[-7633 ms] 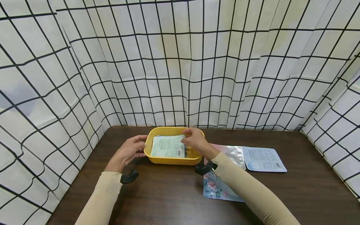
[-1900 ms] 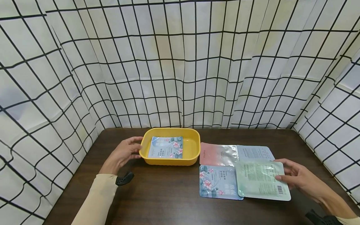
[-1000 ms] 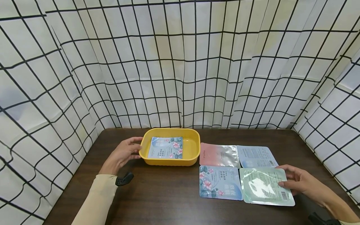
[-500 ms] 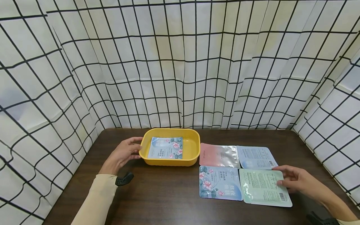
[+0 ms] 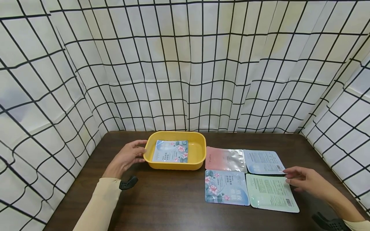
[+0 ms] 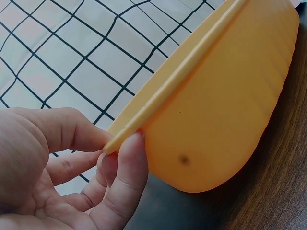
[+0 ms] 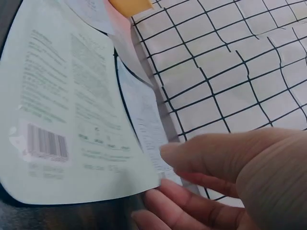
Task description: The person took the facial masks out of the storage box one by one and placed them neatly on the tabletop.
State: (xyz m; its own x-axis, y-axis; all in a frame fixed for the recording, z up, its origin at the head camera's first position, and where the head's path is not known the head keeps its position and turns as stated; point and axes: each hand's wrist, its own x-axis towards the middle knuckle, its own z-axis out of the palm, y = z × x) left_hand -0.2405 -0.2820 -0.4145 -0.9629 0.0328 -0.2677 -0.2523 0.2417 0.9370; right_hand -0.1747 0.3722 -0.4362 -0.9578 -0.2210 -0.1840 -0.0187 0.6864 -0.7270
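My left hand (image 5: pixel 127 158) is at the left end of a yellow plastic basin (image 5: pixel 176 166), pinching its rim between thumb and fingers, as the left wrist view shows. Inside the basin lies a blue flowered sachet (image 5: pixel 170 151). A pale green sachet (image 5: pixel 273 192), text and barcode side up, lies flat at the front right of the table. My right hand (image 5: pixel 310 181) is at its upper right corner, fingers loosely extended; in the right wrist view the thumb (image 7: pixel 192 151) stands apart from the sachet, with fingertips right by the corner.
Beside the green sachet lies a blue flowered sachet (image 5: pixel 226 187). Behind them are a pink and silver sachet (image 5: pixel 225 159) and a light blue one (image 5: pixel 264 162), forming two rows. White grid-patterned curtain (image 5: pixel 188 80) rises behind the dark wood table (image 5: pixel 162 199).
The green sachet has gone from the basin to the front right of the table, uncovering the blue sachet. My right hand has just let it go; my left hand stays at the rim.
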